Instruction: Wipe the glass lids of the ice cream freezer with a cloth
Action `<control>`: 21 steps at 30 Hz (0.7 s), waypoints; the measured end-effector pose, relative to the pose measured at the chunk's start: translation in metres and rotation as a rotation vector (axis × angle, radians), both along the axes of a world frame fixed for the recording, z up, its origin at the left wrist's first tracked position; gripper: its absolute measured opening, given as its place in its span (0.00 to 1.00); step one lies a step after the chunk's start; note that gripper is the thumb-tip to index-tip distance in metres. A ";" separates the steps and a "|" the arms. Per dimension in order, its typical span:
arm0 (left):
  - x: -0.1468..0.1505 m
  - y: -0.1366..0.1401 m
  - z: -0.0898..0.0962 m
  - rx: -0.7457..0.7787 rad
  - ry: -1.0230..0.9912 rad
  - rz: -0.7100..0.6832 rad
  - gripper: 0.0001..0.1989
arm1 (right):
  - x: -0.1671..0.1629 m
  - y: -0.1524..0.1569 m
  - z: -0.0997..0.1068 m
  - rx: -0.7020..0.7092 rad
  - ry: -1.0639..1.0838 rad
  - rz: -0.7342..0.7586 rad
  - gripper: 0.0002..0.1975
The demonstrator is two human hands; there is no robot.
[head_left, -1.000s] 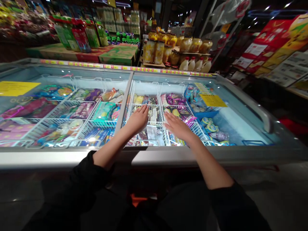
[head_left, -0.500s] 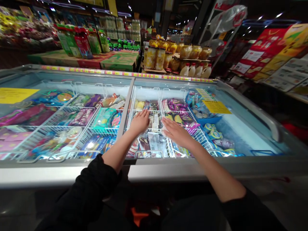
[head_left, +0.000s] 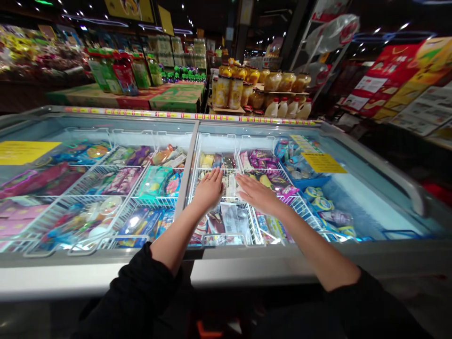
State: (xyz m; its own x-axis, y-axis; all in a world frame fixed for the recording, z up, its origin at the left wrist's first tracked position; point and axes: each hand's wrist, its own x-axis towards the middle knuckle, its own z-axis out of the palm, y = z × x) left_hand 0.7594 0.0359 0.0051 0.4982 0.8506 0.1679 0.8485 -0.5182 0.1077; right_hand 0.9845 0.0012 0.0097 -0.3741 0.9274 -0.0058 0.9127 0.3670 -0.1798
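In the head view, the person's left hand (head_left: 209,189) and right hand (head_left: 257,193) reach side by side over the chest freezer (head_left: 261,270), fingers outstretched and unclenched, with a pale packet (head_left: 231,186) showing between them and a teal packet (head_left: 154,182) lying inside, left of both.

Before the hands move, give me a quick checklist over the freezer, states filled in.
1. Left hand open: ok, fingers extended.
2. Right hand open: ok, fingers extended.
3. Hands apart: ok, a gap shows between them.
4. Palms touching anything: cannot tell, undersides hidden.
5. Sleeves off the hands: ok, left sleeve and right sleeve sit back on the arms.
6. Right-side yellow sign clear of both hands: ok.
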 end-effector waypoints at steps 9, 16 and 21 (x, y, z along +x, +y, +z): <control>0.001 -0.002 0.005 -0.032 0.001 0.012 0.29 | -0.003 0.072 0.010 0.000 -0.056 -0.247 0.36; -0.002 -0.001 0.001 -0.011 -0.027 -0.012 0.29 | -0.003 0.048 -0.003 0.020 0.016 -0.036 0.35; 0.001 0.000 0.000 -0.034 -0.019 0.003 0.29 | 0.036 0.050 0.000 0.003 -0.005 -0.129 0.37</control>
State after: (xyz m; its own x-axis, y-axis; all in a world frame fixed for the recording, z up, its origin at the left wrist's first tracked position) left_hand 0.7607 0.0356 0.0048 0.4929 0.8574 0.1482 0.8475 -0.5116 0.1412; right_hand 1.0203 0.0507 0.0101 -0.2521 0.9677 -0.0042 0.9531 0.2475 -0.1740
